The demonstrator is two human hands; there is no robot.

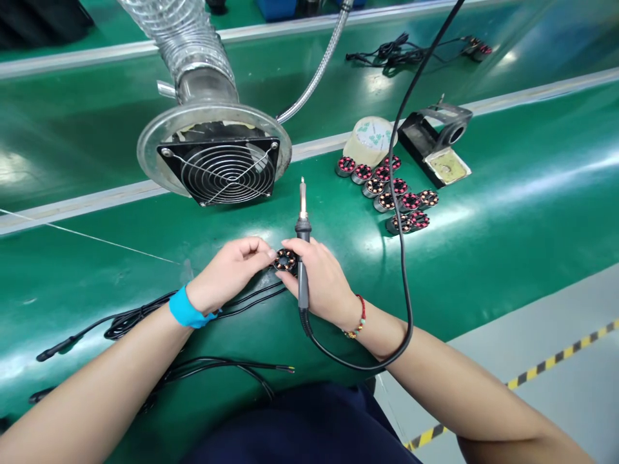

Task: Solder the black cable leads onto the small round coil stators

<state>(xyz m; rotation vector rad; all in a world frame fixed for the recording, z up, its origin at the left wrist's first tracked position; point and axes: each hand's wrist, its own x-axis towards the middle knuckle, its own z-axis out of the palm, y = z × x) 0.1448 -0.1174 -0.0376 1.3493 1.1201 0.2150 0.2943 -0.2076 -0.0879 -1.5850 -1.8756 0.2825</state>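
Note:
A small round coil part [285, 260] with copper windings sits between both my hands at the middle of the green bench. My left hand [231, 270], with a blue wrist strap, pinches its left side. My right hand [323, 278] touches its right side and also grips a black soldering iron [302, 258], whose metal tip points away from me toward the fan. The iron's black cord [405, 283] loops round my right forearm and runs up to the far side.
A fume extractor fan [225, 169] on a ribbed hose stands just beyond my hands. Several more coil parts [387, 190] lie to the right, by a tape roll [371, 138] and a soldering iron stand [438, 145]. Black cables [145, 316] lie at the left.

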